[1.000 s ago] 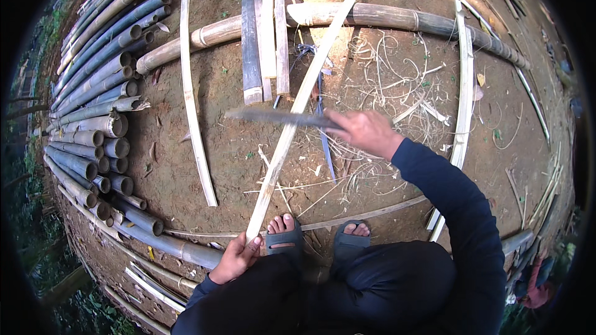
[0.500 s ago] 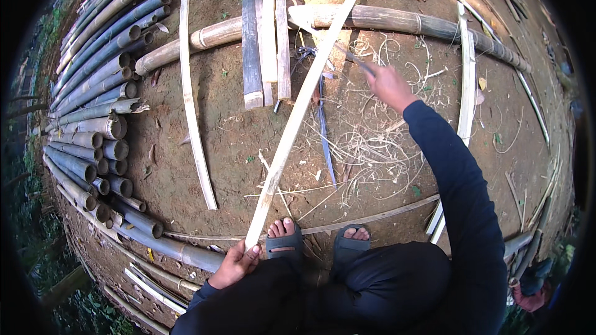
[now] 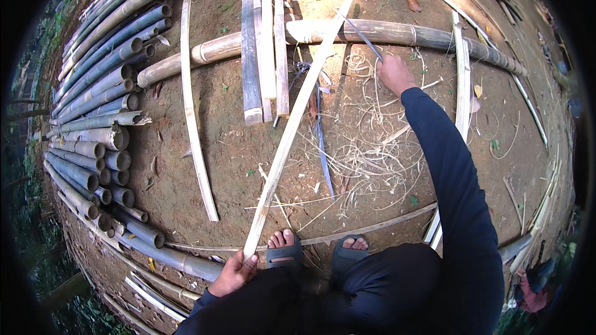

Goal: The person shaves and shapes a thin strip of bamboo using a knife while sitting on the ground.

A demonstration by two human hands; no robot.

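My left hand (image 3: 234, 273) grips the near end of a long pale bamboo strip (image 3: 268, 191) beside my left foot. The strip slants away to the upper right, its far end over a thick bamboo pole (image 3: 391, 32) lying crosswise on the ground. My right hand (image 3: 396, 74) is closed round a knife (image 3: 364, 36), whose thin blade points up and left to the strip near its far end. I cannot tell whether the blade touches the strip. The handle is mostly hidden in my fist.
Curly shavings (image 3: 372, 161) lie before my sandalled feet. Split bamboo slats (image 3: 252, 80) lean over the pole left of the strip, and a single strip (image 3: 197, 142) lies farther left. Bamboo poles (image 3: 118, 139) are stacked along the left side. More strips (image 3: 462, 93) lie at right.
The knife and my right hand have shifted slightly toward the strip's far end, and the blade now sits nearer its tip. My left hand keeps its grip; the whole view has tilted a little.
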